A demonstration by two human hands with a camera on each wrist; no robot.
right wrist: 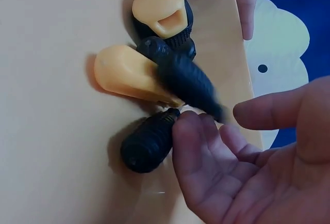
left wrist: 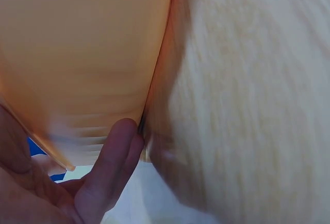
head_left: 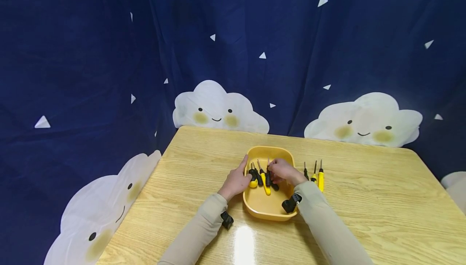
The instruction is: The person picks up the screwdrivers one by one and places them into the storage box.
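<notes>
A shallow yellow-orange plastic bin holds several screwdrivers with black or yellow handles. My left hand grips its left rim, thumb over the edge and fingers along the outer wall. Inside the bin, my right hand has its thumb and fingers apart around the neck end of a blurred black-handled screwdriver. Its shank is hidden among the fingers in the right wrist view. Beside the fingertips lies another black screwdriver handle. A yellow-handled screwdriver and a stubby yellow-and-black one lie farther along.
To the right of the bin, on the wooden table, lie three screwdrivers: a black one, a yellow-and-black one and a yellow one. A dark blue curtain with cloud figures hangs behind the table.
</notes>
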